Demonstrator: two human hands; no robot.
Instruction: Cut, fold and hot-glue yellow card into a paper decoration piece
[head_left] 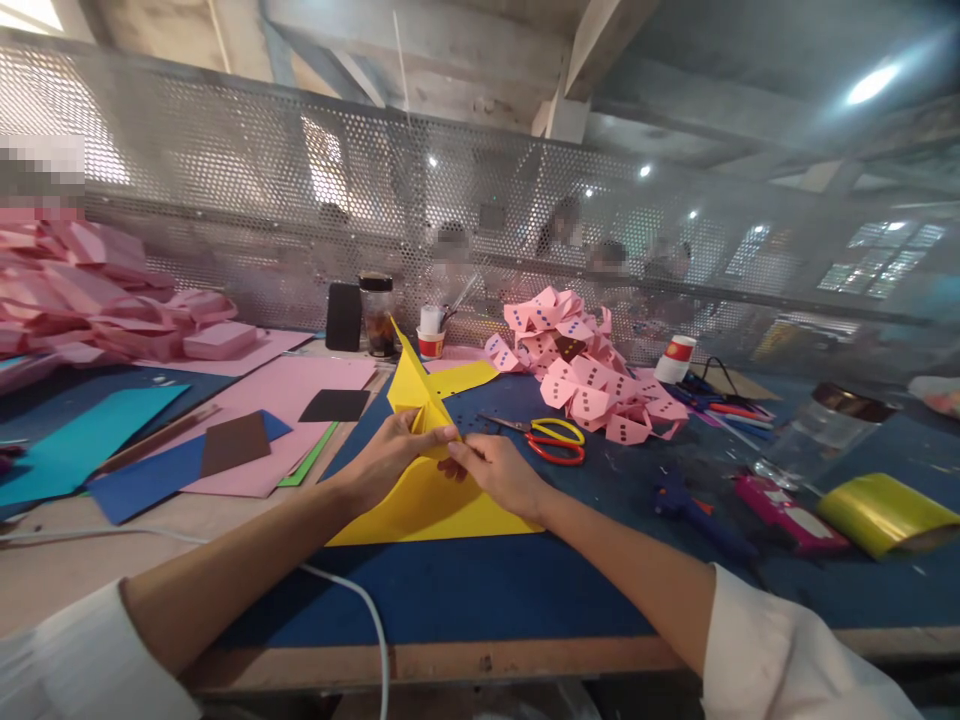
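Observation:
In the head view, a folded piece of yellow paper (pixel 417 385) stands up in a peak between my hands. My left hand (pixel 401 450) is closed on its left side, thumb pointing right. My right hand (pixel 491 465) pinches its lower right edge, with the two thumb tips close together. Beneath them a larger yellow sheet (pixel 442 520) lies flat on the blue mat (pixel 450 590). Another yellow strip (pixel 469 378) lies just behind the folded piece. Scissors (pixel 551 440) with yellow and red handles rest right of my right hand.
Pink folded paper pieces (pixel 585 375) are heaped behind the scissors. More pink pieces (pixel 112 290) pile up at far left. Coloured sheets (pixel 247 450) lie on the left. A glue gun (pixel 697 515), a clear jar (pixel 825 430) and a yellow roll (pixel 889 512) occupy the right. A white cable (pixel 367 600) crosses the front edge.

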